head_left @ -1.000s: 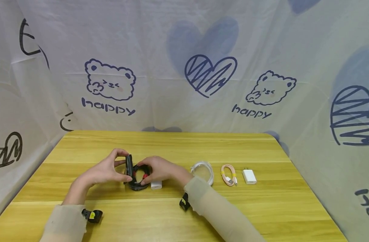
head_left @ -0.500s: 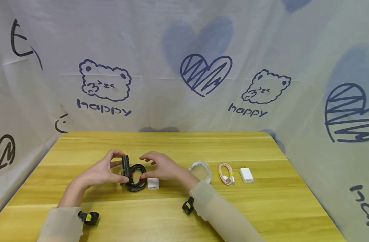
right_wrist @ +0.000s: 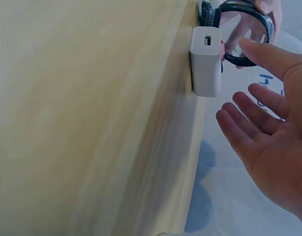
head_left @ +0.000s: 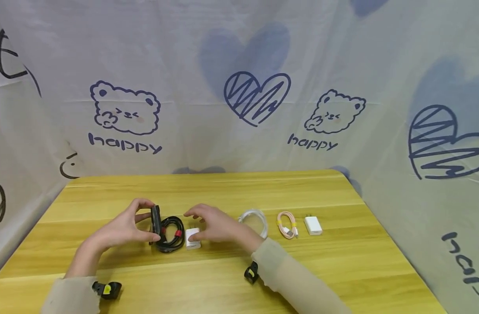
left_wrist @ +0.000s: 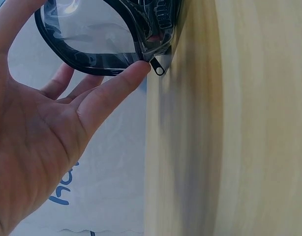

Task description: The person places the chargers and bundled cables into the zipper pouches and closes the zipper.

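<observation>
A clear round-ended zip pouch with black trim [left_wrist: 92, 29] stands on edge at the left of the table, its zipper pull [left_wrist: 157, 67] hanging by the thumb tip. Thumb and fingers of my left hand [head_left: 123, 226] pinch it from the left side. Right against the pouch lies a coiled black cable [head_left: 170, 248] with red ties. Beside that coil is a white charger plug [right_wrist: 206, 64], its USB port showing in the right wrist view. My right hand [head_left: 215, 224] hovers over the charger, fingers apart and loosely bent, holding nothing.
Farther right on the wooden table [head_left: 223, 279] lie a coiled white cable [head_left: 264, 222], a pink cable [head_left: 281, 220] with yellow ties and a second white charger plug [head_left: 313, 226]. A printed cloth [head_left: 192, 131] hangs behind and at both sides.
My right hand has let go of the black cable and drawn off to the right, over the charger plug. The left hand still holds the pouch upright. The head view has shifted slightly.
</observation>
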{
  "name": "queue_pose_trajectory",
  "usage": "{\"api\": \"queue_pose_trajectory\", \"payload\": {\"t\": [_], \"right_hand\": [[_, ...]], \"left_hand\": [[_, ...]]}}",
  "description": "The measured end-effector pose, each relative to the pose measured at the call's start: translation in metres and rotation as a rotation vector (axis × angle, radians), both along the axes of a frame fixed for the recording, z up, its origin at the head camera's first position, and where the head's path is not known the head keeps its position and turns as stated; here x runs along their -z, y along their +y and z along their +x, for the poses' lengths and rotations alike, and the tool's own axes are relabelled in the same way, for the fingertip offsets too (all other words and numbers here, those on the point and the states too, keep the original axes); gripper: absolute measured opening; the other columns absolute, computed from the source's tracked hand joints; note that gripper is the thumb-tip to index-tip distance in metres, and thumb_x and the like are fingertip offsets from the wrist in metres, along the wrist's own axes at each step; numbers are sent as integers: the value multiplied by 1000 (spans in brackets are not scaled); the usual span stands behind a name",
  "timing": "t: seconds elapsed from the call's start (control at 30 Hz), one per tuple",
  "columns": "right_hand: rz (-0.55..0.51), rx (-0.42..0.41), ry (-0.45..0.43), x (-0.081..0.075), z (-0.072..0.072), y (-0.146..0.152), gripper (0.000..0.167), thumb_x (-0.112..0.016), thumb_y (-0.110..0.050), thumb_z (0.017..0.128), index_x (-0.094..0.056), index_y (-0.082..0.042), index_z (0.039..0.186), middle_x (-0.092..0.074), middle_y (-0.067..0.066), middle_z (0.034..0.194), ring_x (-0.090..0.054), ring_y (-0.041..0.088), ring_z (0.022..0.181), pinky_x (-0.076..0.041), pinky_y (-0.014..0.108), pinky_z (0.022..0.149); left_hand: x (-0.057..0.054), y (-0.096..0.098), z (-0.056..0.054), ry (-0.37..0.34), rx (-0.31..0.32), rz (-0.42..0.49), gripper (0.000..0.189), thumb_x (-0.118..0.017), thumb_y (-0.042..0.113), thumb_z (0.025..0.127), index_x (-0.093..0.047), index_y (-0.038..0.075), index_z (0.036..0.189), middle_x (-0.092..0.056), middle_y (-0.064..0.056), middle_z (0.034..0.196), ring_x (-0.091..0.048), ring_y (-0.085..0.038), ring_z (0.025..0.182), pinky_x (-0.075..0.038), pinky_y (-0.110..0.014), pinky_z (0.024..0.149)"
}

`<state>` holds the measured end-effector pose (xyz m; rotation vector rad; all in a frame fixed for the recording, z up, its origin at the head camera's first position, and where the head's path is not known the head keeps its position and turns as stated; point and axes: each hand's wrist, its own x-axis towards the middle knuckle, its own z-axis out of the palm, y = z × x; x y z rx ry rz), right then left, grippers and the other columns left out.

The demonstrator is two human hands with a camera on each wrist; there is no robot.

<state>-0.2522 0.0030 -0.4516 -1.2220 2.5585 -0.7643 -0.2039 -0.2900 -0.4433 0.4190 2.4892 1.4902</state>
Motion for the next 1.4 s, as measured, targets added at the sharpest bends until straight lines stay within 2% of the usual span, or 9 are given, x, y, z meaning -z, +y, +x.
{"api": "queue_pose_trajectory", "payload": {"t": [0.13, 0.4, 0.53, 1.1, 1.4], "right_hand": [[46, -34, 2, 4, 2, 0, 70, -84, -34, 90, -54, -11, 149, -57, 4, 147, -59, 17, 127, -45, 28, 111], [64, -85, 4, 10, 2, -1, 67, -86, -32, 88, -58, -8, 145, -60, 6, 141, -58, 12, 115, -48, 18, 96], [76, -96, 29, 11, 1, -2, 64, -86, -31, 88, -60, -8, 142, -62, 5, 140, -58, 11, 116, -47, 17, 96], [107, -84, 33, 12, -1, -4, 55, -85, -29, 89, -66, -10, 137, -61, 5, 140, -58, 12, 120, -47, 17, 98], [89, -74, 19, 12, -1, -4, 54, -85, -28, 89, -67, -10, 136, -61, 4, 140, -58, 11, 117, -47, 17, 96]], "left_hand": [[1, 0, 0, -1, -2, 3, 97, -91, 16, 81, -24, -4, 148, -27, -32, 155, -28, -62, 144, -58, -46, 97], [1, -1, -1, -8, 4, 4, 97, -91, 16, 81, -23, -4, 148, -26, -32, 156, -28, -61, 145, -58, -44, 97], [2, -1, -1, 2, 7, 1, 97, -91, 17, 81, -23, -5, 148, -26, -32, 156, -27, -62, 144, -58, -44, 96], [1, -2, -1, -15, 8, 2, 98, -90, 17, 82, -22, -5, 149, -24, -31, 157, -27, -61, 145, -58, -44, 96], [2, -2, 0, -17, 7, 9, 98, -90, 16, 82, -22, -4, 149, -24, -32, 157, -26, -61, 145, -58, -44, 97]]}}
